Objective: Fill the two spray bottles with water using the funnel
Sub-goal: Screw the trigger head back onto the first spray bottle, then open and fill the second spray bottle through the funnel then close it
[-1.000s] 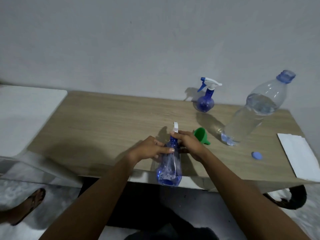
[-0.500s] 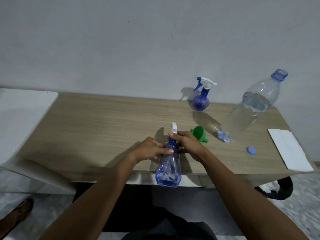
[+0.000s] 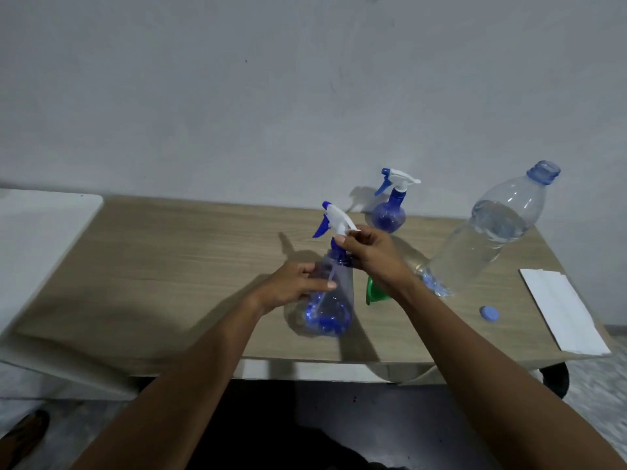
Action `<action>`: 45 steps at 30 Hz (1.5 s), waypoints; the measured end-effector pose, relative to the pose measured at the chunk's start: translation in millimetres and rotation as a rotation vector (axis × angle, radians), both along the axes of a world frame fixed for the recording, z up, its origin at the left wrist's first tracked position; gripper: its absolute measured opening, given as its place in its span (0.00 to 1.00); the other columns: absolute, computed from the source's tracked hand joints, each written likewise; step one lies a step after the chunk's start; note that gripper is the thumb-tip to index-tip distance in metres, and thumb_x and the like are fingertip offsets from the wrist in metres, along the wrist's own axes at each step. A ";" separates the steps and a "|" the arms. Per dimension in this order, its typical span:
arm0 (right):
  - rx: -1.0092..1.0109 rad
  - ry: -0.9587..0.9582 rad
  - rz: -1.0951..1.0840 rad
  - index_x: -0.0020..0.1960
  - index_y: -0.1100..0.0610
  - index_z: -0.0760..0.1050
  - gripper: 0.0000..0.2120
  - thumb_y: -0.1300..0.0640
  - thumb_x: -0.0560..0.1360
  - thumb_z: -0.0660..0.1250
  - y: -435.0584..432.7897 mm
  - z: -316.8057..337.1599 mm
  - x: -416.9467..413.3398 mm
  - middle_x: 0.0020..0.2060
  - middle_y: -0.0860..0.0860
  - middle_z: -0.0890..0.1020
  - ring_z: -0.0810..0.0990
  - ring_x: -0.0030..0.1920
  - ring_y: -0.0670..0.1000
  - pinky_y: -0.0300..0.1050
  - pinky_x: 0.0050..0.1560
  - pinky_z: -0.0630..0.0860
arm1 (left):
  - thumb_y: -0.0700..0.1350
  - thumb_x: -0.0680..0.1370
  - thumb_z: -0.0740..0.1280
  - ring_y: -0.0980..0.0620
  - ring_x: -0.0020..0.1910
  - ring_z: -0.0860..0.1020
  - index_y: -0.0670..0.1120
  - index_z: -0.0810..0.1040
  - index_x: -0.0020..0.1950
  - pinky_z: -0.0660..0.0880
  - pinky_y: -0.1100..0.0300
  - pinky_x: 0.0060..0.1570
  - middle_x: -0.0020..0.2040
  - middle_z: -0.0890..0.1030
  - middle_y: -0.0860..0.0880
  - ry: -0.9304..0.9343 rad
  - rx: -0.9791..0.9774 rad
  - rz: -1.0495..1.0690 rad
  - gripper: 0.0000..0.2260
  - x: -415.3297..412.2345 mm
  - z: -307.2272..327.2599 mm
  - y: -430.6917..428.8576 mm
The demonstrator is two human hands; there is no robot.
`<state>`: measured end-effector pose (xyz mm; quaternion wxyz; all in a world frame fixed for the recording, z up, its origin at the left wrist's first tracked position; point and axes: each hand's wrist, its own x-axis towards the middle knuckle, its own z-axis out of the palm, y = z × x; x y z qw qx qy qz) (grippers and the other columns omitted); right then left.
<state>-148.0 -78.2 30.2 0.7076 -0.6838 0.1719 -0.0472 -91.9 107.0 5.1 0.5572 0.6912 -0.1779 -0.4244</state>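
A clear blue spray bottle (image 3: 327,310) stands on the wooden table (image 3: 163,276) near its front edge. My left hand (image 3: 295,286) grips its body. My right hand (image 3: 369,252) holds its white and blue spray head (image 3: 334,220) at the neck, tilted. A green funnel (image 3: 373,295) lies just right of it, partly hidden behind my right wrist. A second blue spray bottle (image 3: 390,212) with its head on stands at the back by the wall. A large open water bottle (image 3: 488,235), partly full, stands to the right.
A blue bottle cap (image 3: 489,314) lies on the table right of the water bottle. A white sheet of paper (image 3: 563,313) rests at the table's right end. A white surface (image 3: 37,239) adjoins the table on the left. A sandalled foot (image 3: 23,435) shows at bottom left.
The near spray bottle has come from hanging over the table's front edge onto the tabletop. Its spray head now sits higher and tilted in my right hand.
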 end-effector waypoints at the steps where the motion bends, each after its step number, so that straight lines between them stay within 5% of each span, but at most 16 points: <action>1: -0.010 -0.026 -0.013 0.56 0.71 0.78 0.12 0.63 0.77 0.72 -2.9 5.2 7.5 0.47 0.61 0.83 0.82 0.48 0.59 0.58 0.54 0.80 | 0.40 0.75 0.75 0.52 0.53 0.84 0.42 0.81 0.63 0.80 0.60 0.54 0.57 0.85 0.43 -0.042 -0.026 0.029 0.17 6.8 2.2 -6.2; 5: -0.034 -0.107 -0.066 0.54 0.61 0.83 0.07 0.63 0.77 0.72 -18.5 13.3 36.6 0.48 0.58 0.87 0.86 0.49 0.55 0.51 0.54 0.82 | 0.46 0.65 0.82 0.50 0.57 0.83 0.46 0.82 0.61 0.79 0.49 0.61 0.56 0.85 0.48 -0.260 0.003 0.173 0.25 41.5 2.5 -35.7; 10: -0.111 -0.079 -0.325 0.54 0.58 0.84 0.08 0.60 0.76 0.75 -44.5 -6.4 65.2 0.48 0.51 0.87 0.85 0.48 0.44 0.39 0.50 0.80 | 0.49 0.65 0.82 0.52 0.52 0.82 0.50 0.81 0.58 0.80 0.53 0.56 0.53 0.84 0.54 -0.442 0.102 0.331 0.23 73.4 -2.4 -81.4; 14: -0.152 0.009 -0.640 0.55 0.58 0.83 0.10 0.58 0.75 0.76 -81.1 -44.4 78.0 0.48 0.51 0.86 0.84 0.52 0.52 0.54 0.59 0.82 | 0.46 0.66 0.82 0.54 0.47 0.81 0.50 0.79 0.50 0.79 0.62 0.47 0.45 0.83 0.57 -0.501 0.095 0.449 0.17 95.7 -14.0 -114.8; 17: -0.235 0.089 -0.795 0.61 0.53 0.79 0.14 0.55 0.76 0.74 -104.9 -53.6 84.0 0.51 0.45 0.82 0.82 0.50 0.50 0.52 0.59 0.82 | 0.47 0.65 0.82 0.54 0.45 0.81 0.50 0.79 0.49 0.78 0.63 0.44 0.44 0.83 0.56 -0.546 0.079 0.511 0.17 110.0 -23.5 -137.9; 22: -0.290 0.108 -0.720 0.74 0.47 0.71 0.25 0.56 0.79 0.71 -129.7 -62.9 95.7 0.65 0.48 0.79 0.80 0.56 0.50 0.48 0.58 0.80 | 0.48 0.65 0.82 0.63 0.45 0.80 0.53 0.80 0.54 0.76 0.65 0.47 0.48 0.83 0.58 -0.557 0.059 0.557 0.21 124.1 -34.0 -161.2; 27: -0.265 0.093 -0.674 0.68 0.47 0.77 0.19 0.57 0.78 0.71 -138.0 -67.3 102.5 0.58 0.45 0.80 0.79 0.55 0.50 0.49 0.59 0.80 | 0.48 0.67 0.81 0.61 0.48 0.79 0.51 0.79 0.62 0.73 0.71 0.45 0.53 0.82 0.58 -0.557 0.072 0.565 0.25 127.2 -33.1 -165.0; 38: -0.302 0.087 -0.631 0.61 0.52 0.76 0.14 0.57 0.77 0.72 -133.2 -66.3 95.2 0.56 0.49 0.81 0.80 0.57 0.51 0.43 0.55 0.75 | 0.50 0.67 0.81 0.56 0.59 0.78 0.50 0.76 0.67 0.78 0.60 0.57 0.62 0.81 0.55 -0.542 0.048 0.550 0.30 123.1 -38.7 -158.8; 42: -0.333 0.011 -0.592 0.64 0.52 0.75 0.17 0.57 0.76 0.73 -123.0 -51.9 82.4 0.54 0.48 0.83 0.82 0.54 0.49 0.48 0.56 0.80 | 0.50 0.71 0.79 0.56 0.65 0.73 0.51 0.71 0.74 0.72 0.67 0.56 0.69 0.75 0.54 -0.519 0.066 0.553 0.34 109.8 -31.8 -145.2; 45: -0.278 -0.053 -0.459 0.64 0.54 0.77 0.18 0.58 0.76 0.74 -110.8 -34.3 66.3 0.54 0.50 0.85 0.84 0.54 0.50 0.47 0.54 0.82 | 0.49 0.74 0.76 0.61 0.60 0.76 0.50 0.76 0.70 0.69 0.79 0.47 0.63 0.78 0.57 -0.481 0.033 0.561 0.25 88.9 -22.6 -125.0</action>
